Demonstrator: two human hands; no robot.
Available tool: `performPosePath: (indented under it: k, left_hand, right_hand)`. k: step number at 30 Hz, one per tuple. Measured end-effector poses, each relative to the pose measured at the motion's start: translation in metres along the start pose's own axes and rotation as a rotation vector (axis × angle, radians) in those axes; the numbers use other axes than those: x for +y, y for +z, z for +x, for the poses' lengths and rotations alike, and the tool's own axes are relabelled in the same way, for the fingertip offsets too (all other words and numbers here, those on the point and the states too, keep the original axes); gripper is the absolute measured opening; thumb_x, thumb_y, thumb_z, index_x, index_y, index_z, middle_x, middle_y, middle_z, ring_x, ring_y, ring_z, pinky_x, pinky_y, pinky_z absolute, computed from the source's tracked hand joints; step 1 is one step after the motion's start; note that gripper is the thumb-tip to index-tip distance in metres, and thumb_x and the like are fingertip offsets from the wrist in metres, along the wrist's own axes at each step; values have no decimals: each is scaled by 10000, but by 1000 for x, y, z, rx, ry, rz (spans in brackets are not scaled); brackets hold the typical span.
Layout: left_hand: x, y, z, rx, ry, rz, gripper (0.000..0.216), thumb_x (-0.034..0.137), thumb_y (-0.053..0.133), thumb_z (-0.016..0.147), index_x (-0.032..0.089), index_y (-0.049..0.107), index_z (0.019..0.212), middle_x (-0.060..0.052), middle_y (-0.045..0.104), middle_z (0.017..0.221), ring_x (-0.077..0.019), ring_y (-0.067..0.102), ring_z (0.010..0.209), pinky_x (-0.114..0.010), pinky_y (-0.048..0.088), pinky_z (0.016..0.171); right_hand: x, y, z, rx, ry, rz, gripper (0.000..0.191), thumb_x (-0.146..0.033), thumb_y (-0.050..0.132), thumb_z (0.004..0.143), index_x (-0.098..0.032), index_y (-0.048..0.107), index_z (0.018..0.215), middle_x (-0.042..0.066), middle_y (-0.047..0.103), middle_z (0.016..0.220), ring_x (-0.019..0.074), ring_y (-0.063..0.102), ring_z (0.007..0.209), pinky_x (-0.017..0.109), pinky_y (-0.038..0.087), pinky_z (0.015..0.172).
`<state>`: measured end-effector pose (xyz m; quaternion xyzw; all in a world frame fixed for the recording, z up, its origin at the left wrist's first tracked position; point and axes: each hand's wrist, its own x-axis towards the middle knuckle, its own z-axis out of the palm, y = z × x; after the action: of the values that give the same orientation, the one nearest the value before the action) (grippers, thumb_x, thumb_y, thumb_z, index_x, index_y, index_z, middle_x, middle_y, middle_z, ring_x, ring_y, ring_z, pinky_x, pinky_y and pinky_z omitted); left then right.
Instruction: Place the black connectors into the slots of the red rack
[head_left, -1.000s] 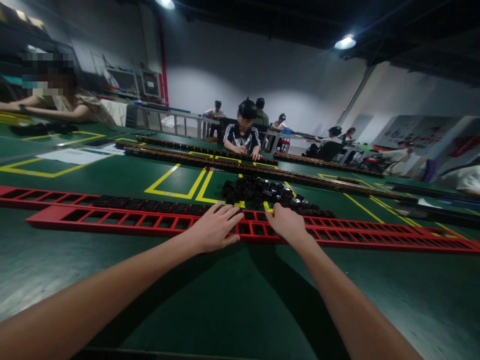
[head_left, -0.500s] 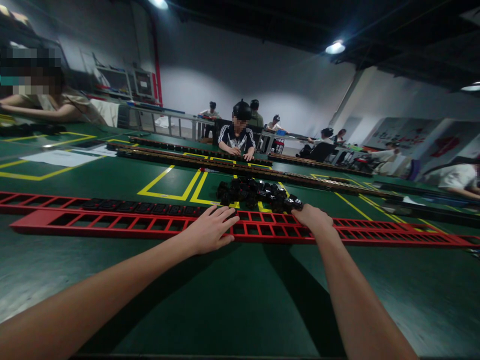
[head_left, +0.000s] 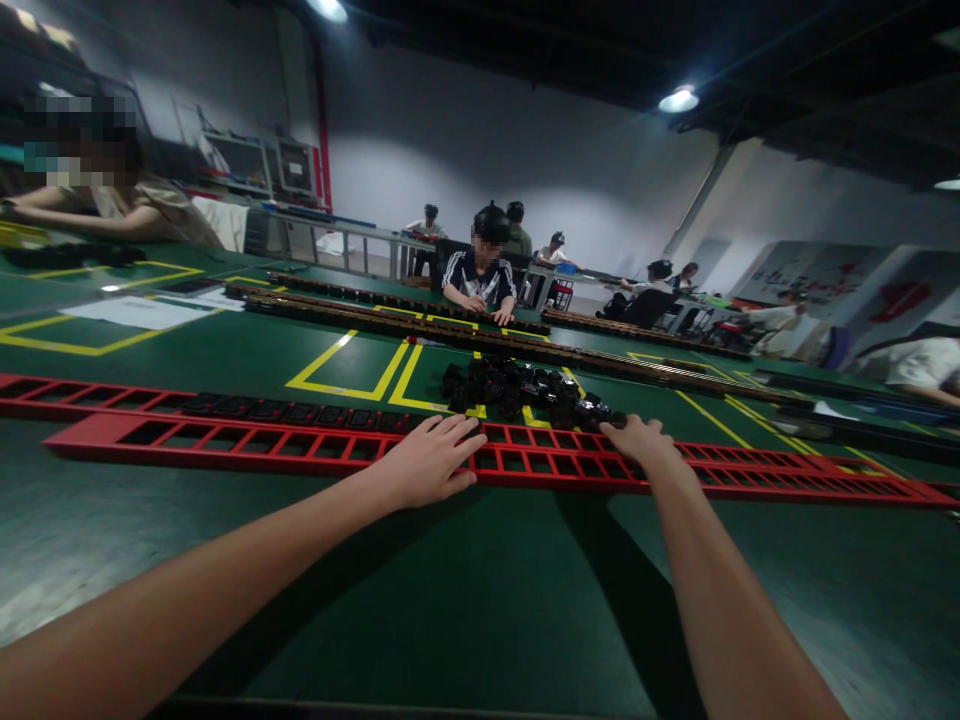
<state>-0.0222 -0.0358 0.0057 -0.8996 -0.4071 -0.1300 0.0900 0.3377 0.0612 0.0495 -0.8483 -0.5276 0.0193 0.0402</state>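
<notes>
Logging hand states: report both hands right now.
Left hand: open, laid over the red frames.
Right hand: at the right end of the pile of black parts; whether it grips one cannot be told.

Left hand (head_left: 433,460) palm down, fairly flat; right hand (head_left: 639,440) partly curled, angled inward.

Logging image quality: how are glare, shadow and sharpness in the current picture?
Head view: pale glare on the green table, lower left; dark shadow beside the right forearm; haloed ceiling lamps; black pile hard to separate into pieces.
</notes>
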Motion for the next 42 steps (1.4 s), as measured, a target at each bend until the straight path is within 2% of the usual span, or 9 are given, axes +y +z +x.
performPosePath:
  k: [7,15,19,23,27,30,35,39,42]
  left_hand:
    - [1,-1,0,-9,5,29,566,508,430,1007,201,430,1483,-143,374,1575,-337,358,1439,-501,303,1148]
    - [1,-2,0,7,9,33,584,544,433,997,219,426,1483,-133,401,1561,-333,372,1428,-507,289,1153]
    - [1,-4,1,-5,7,36,587,534,451,993,215,422,1485,-141,398,1561,-341,371,1429,-510,299,1146]
    - [2,-6,1,-22,-4,47,583,515,468,992,204,427,1483,-148,391,1564,-342,378,1425,-497,320,1137]
    - [2,-7,1,-42,-3,39,590,514,469,994,205,413,1495,-139,374,1577,-338,370,1432,-496,324,1143]
    - [1,-6,1,-42,-7,30,591,517,469,993,215,407,1497,-135,372,1578,-339,363,1436,-501,324,1144]
    - [0,-3,2,-36,0,10,593,522,472,990,225,403,1498,-131,368,1581,-339,353,1442,-508,318,1145]
    - [-1,-1,2,-26,6,5,594,531,463,990,232,399,1499,-124,365,1583,-339,332,1452,-515,312,1149]
    - [-2,0,2,-27,0,0,600,534,454,993,221,396,1502,-128,356,1587,-340,324,1457,-520,313,1152]
  right_hand:
    - [-2,2,-10,49,8,-14,669,-614,379,936,-150,493,1404,253,352,1454,464,379,1327,601,414,985]
    - [-32,2,-36,31,-123,-46,702,-640,350,938,-162,459,1441,243,318,1472,498,360,1328,605,412,983]
    - [-38,-2,-43,-2,-145,-47,712,-633,351,942,-149,436,1457,244,349,1453,473,417,1313,567,408,1010]
    - [-28,-11,-35,-1,-84,4,735,-651,337,927,-145,442,1450,246,377,1436,444,481,1276,549,417,1015]
    - [-9,-12,-16,62,-8,7,748,-675,326,904,-158,493,1419,240,372,1455,482,402,1323,613,398,1015]
    - [2,-5,-2,44,42,13,762,-671,341,896,-142,498,1421,274,373,1451,494,382,1330,662,389,995]
    - [4,2,3,52,11,9,757,-678,347,893,-148,514,1407,280,343,1465,509,376,1320,687,387,979]
    - [5,-1,4,60,59,47,750,-688,342,886,-190,506,1421,252,326,1500,512,320,1357,727,349,990]
    - [15,0,14,21,121,36,778,-689,350,880,-159,497,1430,267,317,1509,519,321,1357,719,350,997]
